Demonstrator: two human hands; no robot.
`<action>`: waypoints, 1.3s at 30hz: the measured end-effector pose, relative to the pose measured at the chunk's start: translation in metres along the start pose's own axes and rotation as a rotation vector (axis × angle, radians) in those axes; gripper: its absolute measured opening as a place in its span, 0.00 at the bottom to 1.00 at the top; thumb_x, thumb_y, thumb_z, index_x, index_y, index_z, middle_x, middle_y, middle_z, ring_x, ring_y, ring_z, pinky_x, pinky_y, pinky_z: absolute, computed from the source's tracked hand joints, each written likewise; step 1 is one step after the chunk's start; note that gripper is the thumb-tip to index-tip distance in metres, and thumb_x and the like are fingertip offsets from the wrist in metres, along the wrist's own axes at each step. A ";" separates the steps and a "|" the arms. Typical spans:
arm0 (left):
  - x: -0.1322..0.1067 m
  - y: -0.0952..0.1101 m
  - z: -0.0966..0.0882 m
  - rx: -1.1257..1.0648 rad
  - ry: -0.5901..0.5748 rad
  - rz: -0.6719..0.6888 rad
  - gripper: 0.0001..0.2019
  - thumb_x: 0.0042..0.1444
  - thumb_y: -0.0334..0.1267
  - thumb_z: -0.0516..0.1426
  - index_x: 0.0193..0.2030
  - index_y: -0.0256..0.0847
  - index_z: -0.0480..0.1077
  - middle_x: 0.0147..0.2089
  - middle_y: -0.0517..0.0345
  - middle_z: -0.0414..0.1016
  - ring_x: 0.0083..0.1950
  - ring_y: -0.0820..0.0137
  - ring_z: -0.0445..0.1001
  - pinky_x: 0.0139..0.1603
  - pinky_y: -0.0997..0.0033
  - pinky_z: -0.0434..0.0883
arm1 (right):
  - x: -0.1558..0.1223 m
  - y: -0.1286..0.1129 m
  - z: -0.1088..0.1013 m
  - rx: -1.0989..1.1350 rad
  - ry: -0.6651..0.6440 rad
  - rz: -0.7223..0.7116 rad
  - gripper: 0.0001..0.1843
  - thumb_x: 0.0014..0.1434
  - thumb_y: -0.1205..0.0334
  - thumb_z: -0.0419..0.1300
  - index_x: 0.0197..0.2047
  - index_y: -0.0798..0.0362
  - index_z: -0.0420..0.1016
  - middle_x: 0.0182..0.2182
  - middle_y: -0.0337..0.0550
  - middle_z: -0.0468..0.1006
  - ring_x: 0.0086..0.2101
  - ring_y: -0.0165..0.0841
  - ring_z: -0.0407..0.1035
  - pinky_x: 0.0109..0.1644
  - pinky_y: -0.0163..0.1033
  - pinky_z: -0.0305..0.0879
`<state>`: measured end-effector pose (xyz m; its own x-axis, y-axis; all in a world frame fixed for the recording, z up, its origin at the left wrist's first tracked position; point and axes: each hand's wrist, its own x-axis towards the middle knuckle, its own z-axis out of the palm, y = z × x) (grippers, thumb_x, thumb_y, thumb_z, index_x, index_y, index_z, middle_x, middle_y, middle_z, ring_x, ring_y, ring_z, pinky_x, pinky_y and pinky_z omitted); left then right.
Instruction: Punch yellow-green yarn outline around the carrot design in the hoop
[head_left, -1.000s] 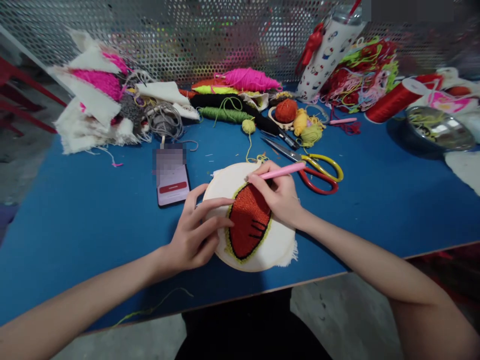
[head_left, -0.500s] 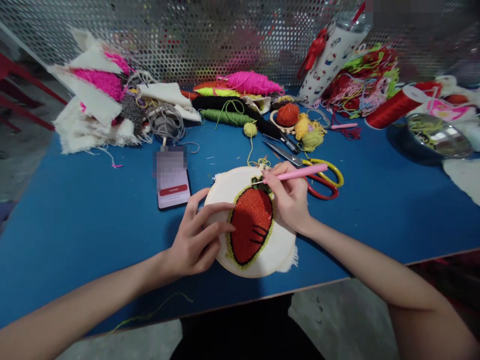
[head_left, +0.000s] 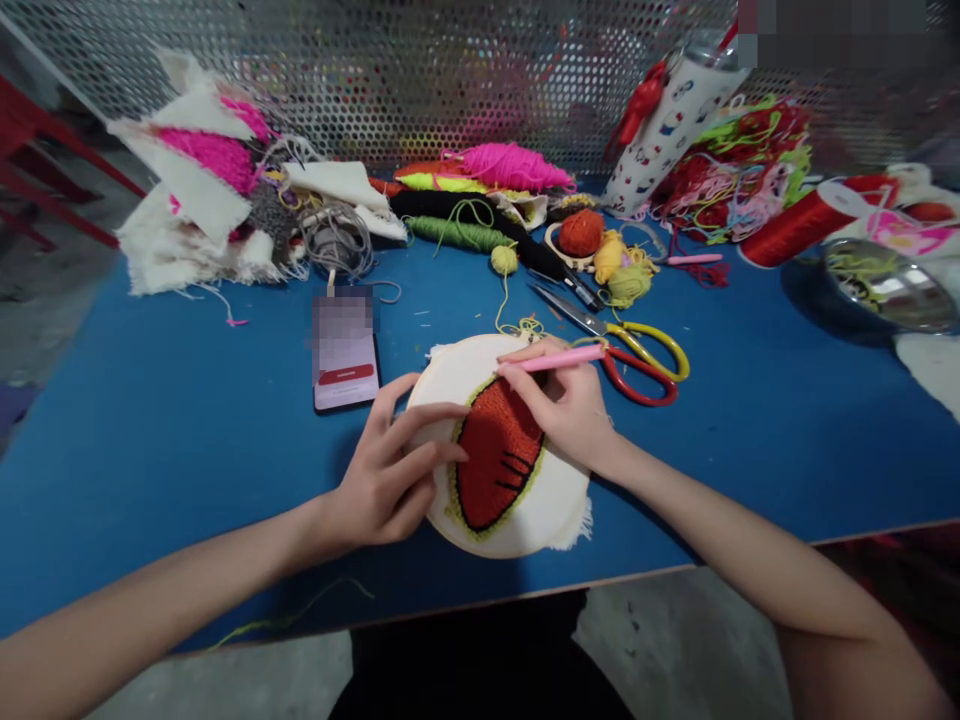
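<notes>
A round embroidery hoop (head_left: 425, 398) with white fabric (head_left: 566, 492) lies on the blue table, tilted toward me. The fabric carries a red, black-outlined shape (head_left: 484, 470) with a yellow-green border, worked in loops. My left hand (head_left: 390, 470) grips the hoop's left side, two fingers resting on the red stitching. In my right hand (head_left: 566, 400) is a pink-handled punch needle (head_left: 562, 358), pinched low against the fabric at the top of the shape. Its tip and the dark green stitches there are hidden by my fingers. Yellow-green yarn (head_left: 504, 300) runs from a small ball to the hoop's top.
Scissors (head_left: 637, 350) lie just right of my right hand. A phone (head_left: 346, 370) is at left. Behind are yarn bundles (head_left: 514, 167), fabric scraps (head_left: 195, 225), a white tumbler (head_left: 667, 130), a red thread spool (head_left: 799, 225) and a metal bowl (head_left: 892, 290).
My right hand has shifted slightly left, bringing the punch needle's handle lower and nearer the fabric. Its metal tip, visible before, is now hidden. My left hand stays on the hoop.
</notes>
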<state>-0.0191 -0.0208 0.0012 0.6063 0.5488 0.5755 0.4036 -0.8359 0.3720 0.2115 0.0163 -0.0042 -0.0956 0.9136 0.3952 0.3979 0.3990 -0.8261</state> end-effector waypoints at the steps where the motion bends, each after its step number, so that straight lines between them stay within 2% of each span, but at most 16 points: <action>1: 0.000 0.000 0.001 0.003 0.000 0.002 0.16 0.52 0.24 0.48 0.44 0.41 0.71 0.58 0.45 0.71 0.62 0.54 0.65 0.65 0.36 0.62 | 0.000 0.000 -0.001 0.043 -0.002 0.017 0.05 0.62 0.60 0.60 0.33 0.49 0.74 0.32 0.40 0.79 0.36 0.34 0.72 0.44 0.46 0.66; 7: -0.002 -0.001 0.005 -0.039 0.050 -0.021 0.16 0.53 0.25 0.49 0.43 0.42 0.73 0.58 0.47 0.73 0.60 0.54 0.68 0.64 0.35 0.63 | -0.001 0.002 -0.003 0.209 0.111 0.032 0.08 0.63 0.61 0.59 0.31 0.49 0.72 0.29 0.37 0.75 0.32 0.30 0.70 0.37 0.40 0.66; 11: -0.002 -0.002 0.004 -0.039 0.032 -0.023 0.16 0.54 0.25 0.49 0.44 0.44 0.72 0.58 0.49 0.73 0.60 0.55 0.68 0.63 0.36 0.64 | 0.000 0.004 -0.001 0.220 0.145 0.045 0.10 0.63 0.58 0.59 0.29 0.49 0.71 0.26 0.36 0.73 0.29 0.29 0.68 0.35 0.39 0.66; 19: 0.003 0.001 -0.006 0.007 -0.047 -0.003 0.16 0.54 0.23 0.50 0.45 0.42 0.70 0.57 0.45 0.71 0.60 0.55 0.67 0.62 0.37 0.66 | 0.001 0.008 -0.001 0.217 0.200 0.023 0.12 0.63 0.59 0.59 0.28 0.49 0.71 0.26 0.36 0.70 0.29 0.29 0.67 0.35 0.39 0.65; 23: 0.004 0.002 -0.007 0.000 -0.009 -0.012 0.15 0.54 0.24 0.50 0.43 0.42 0.72 0.56 0.45 0.72 0.59 0.56 0.68 0.61 0.39 0.67 | 0.001 0.008 -0.001 0.161 0.178 -0.023 0.10 0.64 0.60 0.57 0.29 0.48 0.70 0.26 0.36 0.70 0.31 0.31 0.68 0.39 0.41 0.66; 27: 0.005 0.003 -0.008 -0.001 0.041 0.002 0.16 0.51 0.23 0.51 0.42 0.43 0.72 0.55 0.47 0.73 0.58 0.56 0.70 0.59 0.41 0.70 | 0.001 0.006 0.000 -0.002 0.103 -0.174 0.06 0.62 0.63 0.59 0.32 0.48 0.70 0.29 0.38 0.73 0.34 0.34 0.70 0.42 0.45 0.67; 30: 0.005 0.003 -0.008 -0.003 0.053 0.014 0.16 0.51 0.23 0.50 0.41 0.43 0.72 0.55 0.48 0.74 0.58 0.55 0.70 0.59 0.40 0.70 | 0.001 0.003 0.000 -0.097 0.064 -0.233 0.05 0.60 0.63 0.61 0.32 0.47 0.70 0.30 0.38 0.76 0.34 0.35 0.70 0.42 0.46 0.67; 35: 0.002 0.002 -0.005 -0.025 0.061 0.019 0.17 0.51 0.22 0.50 0.42 0.43 0.72 0.56 0.48 0.73 0.59 0.55 0.68 0.61 0.38 0.67 | 0.000 0.002 0.002 -0.210 0.019 -0.261 0.05 0.61 0.61 0.61 0.32 0.46 0.70 0.30 0.38 0.77 0.34 0.36 0.69 0.45 0.49 0.64; 39: 0.000 0.001 -0.004 -0.032 0.051 0.020 0.18 0.52 0.22 0.49 0.46 0.43 0.71 0.58 0.46 0.71 0.61 0.54 0.67 0.62 0.38 0.65 | 0.001 0.003 0.005 -0.266 -0.041 -0.231 0.07 0.61 0.59 0.62 0.31 0.46 0.70 0.29 0.37 0.77 0.34 0.37 0.68 0.49 0.50 0.62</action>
<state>-0.0214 -0.0219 0.0045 0.5776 0.5320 0.6191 0.3696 -0.8467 0.3827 0.2079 0.0185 -0.0081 -0.2454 0.8062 0.5383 0.5848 0.5660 -0.5811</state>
